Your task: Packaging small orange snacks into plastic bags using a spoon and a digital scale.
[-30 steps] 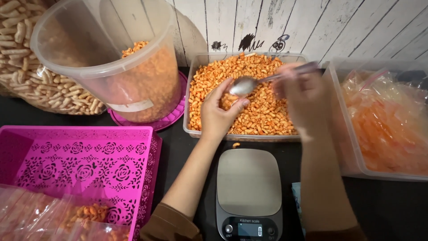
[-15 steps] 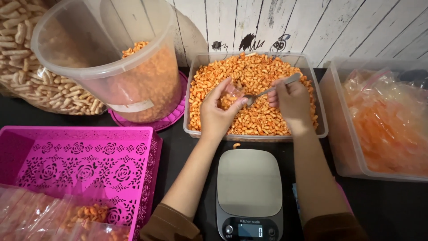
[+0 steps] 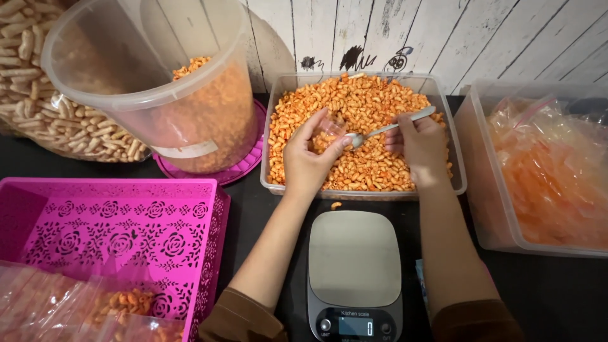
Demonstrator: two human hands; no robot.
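right hand (image 3: 421,149) grip closed on spoon (image 3: 387,129), bowl end at the left hand | left hand (image 3: 310,158) grip curled around small clear bag (image 3: 330,126), over tub (image 3: 272,152) of orange snacks (image 3: 373,168) | scale (image 3: 354,269) on worktop just below | pink basket (image 3: 114,221) at left

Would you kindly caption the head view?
Left hand holds a bag; right hand spoons snacks above a scale.
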